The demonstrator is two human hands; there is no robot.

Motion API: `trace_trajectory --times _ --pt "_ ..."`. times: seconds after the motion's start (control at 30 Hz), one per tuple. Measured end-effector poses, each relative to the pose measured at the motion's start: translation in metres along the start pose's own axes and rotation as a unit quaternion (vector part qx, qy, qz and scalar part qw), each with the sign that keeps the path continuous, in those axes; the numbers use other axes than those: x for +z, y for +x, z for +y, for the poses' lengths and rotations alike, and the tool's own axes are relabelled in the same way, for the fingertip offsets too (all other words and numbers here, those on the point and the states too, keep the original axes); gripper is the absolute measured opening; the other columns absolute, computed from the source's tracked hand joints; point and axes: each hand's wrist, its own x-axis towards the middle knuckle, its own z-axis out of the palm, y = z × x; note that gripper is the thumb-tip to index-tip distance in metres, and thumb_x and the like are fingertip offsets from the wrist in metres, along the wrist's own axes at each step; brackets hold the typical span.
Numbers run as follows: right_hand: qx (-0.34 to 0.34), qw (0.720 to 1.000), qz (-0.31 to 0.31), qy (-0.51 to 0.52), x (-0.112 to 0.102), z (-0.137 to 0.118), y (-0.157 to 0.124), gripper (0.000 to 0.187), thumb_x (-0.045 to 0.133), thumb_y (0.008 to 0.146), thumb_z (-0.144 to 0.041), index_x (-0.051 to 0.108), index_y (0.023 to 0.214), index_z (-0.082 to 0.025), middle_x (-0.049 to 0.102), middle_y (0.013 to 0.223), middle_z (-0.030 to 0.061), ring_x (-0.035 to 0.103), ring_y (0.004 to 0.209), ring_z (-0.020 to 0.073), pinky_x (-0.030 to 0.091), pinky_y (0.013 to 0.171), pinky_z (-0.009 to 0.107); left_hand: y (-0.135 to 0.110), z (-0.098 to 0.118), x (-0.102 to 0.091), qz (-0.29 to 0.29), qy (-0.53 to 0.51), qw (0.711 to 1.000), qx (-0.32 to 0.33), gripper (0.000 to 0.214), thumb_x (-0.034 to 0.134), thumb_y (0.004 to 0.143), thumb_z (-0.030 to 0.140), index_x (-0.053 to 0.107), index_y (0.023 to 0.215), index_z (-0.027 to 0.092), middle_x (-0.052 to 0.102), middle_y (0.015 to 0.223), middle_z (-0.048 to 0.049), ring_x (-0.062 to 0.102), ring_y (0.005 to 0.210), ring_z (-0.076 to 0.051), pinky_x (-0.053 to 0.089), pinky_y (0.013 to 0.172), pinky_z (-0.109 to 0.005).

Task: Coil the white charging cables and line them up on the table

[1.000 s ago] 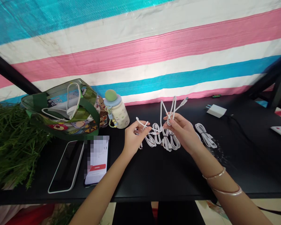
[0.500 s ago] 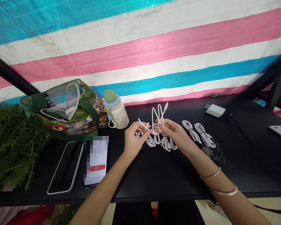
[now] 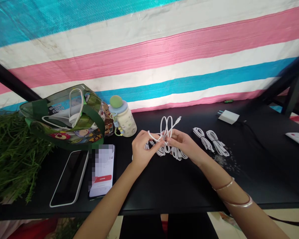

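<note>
A white charging cable [image 3: 169, 125] is looped in coils between my two hands, its plug end sticking up to the right. My left hand [image 3: 144, 146] pinches one part of the cable, with a short curve of it rising over the fingers. Thumb and fingers of my right hand [image 3: 180, 141] close on the base of the coils. The fingertips of both hands nearly meet. Behind and below them lie several bundled white cables [image 3: 178, 154], partly hidden by the hands. To the right, two more tied cable bundles [image 3: 210, 141] rest side by side on the black table [image 3: 159, 189].
A white plug adapter [image 3: 228, 117] and a white device [image 3: 297, 139] lie at the right. On the left are a cream bottle [image 3: 127, 124], a green clear bag [image 3: 89, 132], a dark-screened phone [image 3: 69, 179], a lit phone [image 3: 102, 186] and green plants [image 3: 12, 156]. A striped sheet [image 3: 149, 66] hangs behind.
My hands have come closer together. The cable's coils have dropped slightly and are gathered closer, and the plug end has tilted further right.
</note>
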Motion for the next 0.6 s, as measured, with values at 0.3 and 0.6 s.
trace_trajectory --times 0.3,0.6 --pt "-0.025 0.999 0.024 0.037 0.0015 0.0008 -0.0012 0.043 0.071 0.067 -0.058 0.055 0.085 -0.023 0.069 0.089 0.0016 0.068 0.086 0.0189 0.054 0.087 0.042 -0.0029 -0.0055 0.0017 0.022 -0.027 0.997 -0.071 0.012 0.064 0.078 0.024 0.064 0.068 0.019 0.068 0.067 -0.001 0.057 0.057 -0.011 0.049 0.057 -0.023" --pt "-0.013 0.999 0.037 0.002 0.0029 -0.004 -0.0029 0.047 0.067 0.067 -0.064 0.049 0.081 -0.024 0.063 0.079 -0.0025 0.069 0.071 0.0171 0.055 0.075 0.037 -0.0033 -0.0063 0.0022 0.034 -0.046 0.989 -0.136 0.013 0.063 0.077 0.028 0.06 0.068 0.019 0.066 0.068 0.0003 0.062 0.061 -0.011 0.051 0.058 -0.021"
